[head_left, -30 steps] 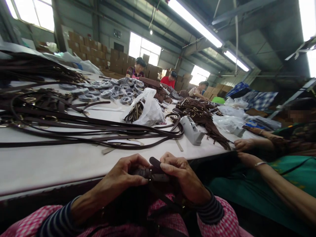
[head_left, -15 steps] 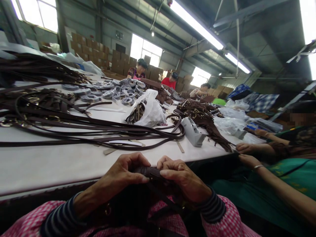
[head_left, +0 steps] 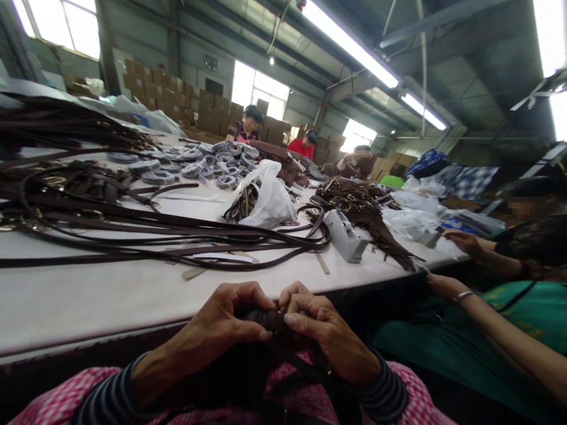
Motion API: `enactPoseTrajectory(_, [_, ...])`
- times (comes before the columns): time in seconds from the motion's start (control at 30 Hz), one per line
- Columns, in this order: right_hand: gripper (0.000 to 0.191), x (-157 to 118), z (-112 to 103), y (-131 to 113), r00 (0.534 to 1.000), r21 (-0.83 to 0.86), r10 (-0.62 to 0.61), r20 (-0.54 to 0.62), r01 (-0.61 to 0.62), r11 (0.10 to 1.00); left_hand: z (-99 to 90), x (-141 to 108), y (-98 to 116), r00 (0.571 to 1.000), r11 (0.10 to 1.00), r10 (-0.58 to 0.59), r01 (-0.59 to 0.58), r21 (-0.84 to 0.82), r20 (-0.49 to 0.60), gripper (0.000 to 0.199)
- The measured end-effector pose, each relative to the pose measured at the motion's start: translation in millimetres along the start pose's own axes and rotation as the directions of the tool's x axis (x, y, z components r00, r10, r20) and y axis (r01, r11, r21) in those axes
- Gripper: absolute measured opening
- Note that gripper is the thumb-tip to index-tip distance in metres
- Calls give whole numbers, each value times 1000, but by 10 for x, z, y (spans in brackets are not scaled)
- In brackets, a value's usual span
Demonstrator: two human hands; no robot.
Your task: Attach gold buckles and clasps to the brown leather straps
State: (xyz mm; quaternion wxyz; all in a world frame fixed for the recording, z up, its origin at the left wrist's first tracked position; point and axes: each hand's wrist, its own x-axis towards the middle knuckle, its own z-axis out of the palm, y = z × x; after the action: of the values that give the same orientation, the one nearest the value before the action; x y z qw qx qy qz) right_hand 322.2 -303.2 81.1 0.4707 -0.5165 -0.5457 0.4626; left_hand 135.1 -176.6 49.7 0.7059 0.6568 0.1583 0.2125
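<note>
Below the near edge of the white table (head_left: 110,295), over my lap, my left hand (head_left: 221,324) and my right hand (head_left: 319,333) pinch a dark brown leather strap (head_left: 268,319) between thumbs and fingers. The two hands almost touch each other. The strap's ends drop out of sight between my pink checked sleeves. On the table just beyond lie long dark brown straps (head_left: 155,230) in loose loops.
A grey tape dispenser (head_left: 348,236), a white plastic bag of buckles (head_left: 266,198), grey tape rolls (head_left: 195,162) and a heap of brown fringed pieces (head_left: 367,209) lie on the table. A person's hands (head_left: 447,283) work at my right. Other people sit at the far end.
My hands have drawn closer together and the strap end that stuck up between them is now folded down under my fingers. The neighbour's upper hand has moved away to the right.
</note>
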Motion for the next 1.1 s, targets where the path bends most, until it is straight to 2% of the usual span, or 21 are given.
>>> enactPoseTrajectory(0.1, [29,10,41,23,998,-29,-55,-4,55,998,57,-55,-2,1000,999,-21,21,-25,-4,25])
enactPoseTrajectory(0.2, [29,38,111,42,995,-64,-97,-1,97,993,120,-98,-44,999,1000,8,-8,-3,-46,23])
enactPoseTrajectory(0.33, [27,58,262,134,978,-172,-180,-104,160,972,165,-111,-134,992,999,51,-49,25,-114,21])
enactPoseTrajectory(0.47, [21,26,339,237,949,-293,-250,-193,188,937,159,-116,-147,992,998,45,-40,41,-119,19])
enactPoseTrajectory(0.5, [23,17,333,244,950,-294,-245,-192,182,938,156,-117,-132,992,998,38,-32,47,-117,19])
enactPoseTrajectory(0.57, [37,5,300,229,966,-272,-198,-168,148,951,145,-116,-94,995,999,23,-20,34,-99,19])
enactPoseTrajectory(0.67, [44,7,236,159,979,-314,-144,-142,94,945,103,-116,-41,1000,991,-10,11,-133,7,29])
enactPoseTrajectory(0.77, [34,8,202,102,958,-474,-261,-123,174,863,7,-149,2,992,974,-23,50,-220,122,31])
enactPoseTrajectory(0.87, [24,0,210,99,908,-588,-410,-91,283,758,-95,-198,28,994,999,-28,32,-33,101,27])
enactPoseTrajectory(0.97, [25,5,253,119,865,-646,-500,-25,368,668,-130,-206,18,995,989,-44,30,147,92,34])
enactPoseTrajectory(1.1, [23,35,320,149,802,-730,-589,96,459,506,-104,-179,-14,992,992,-53,40,117,116,42])
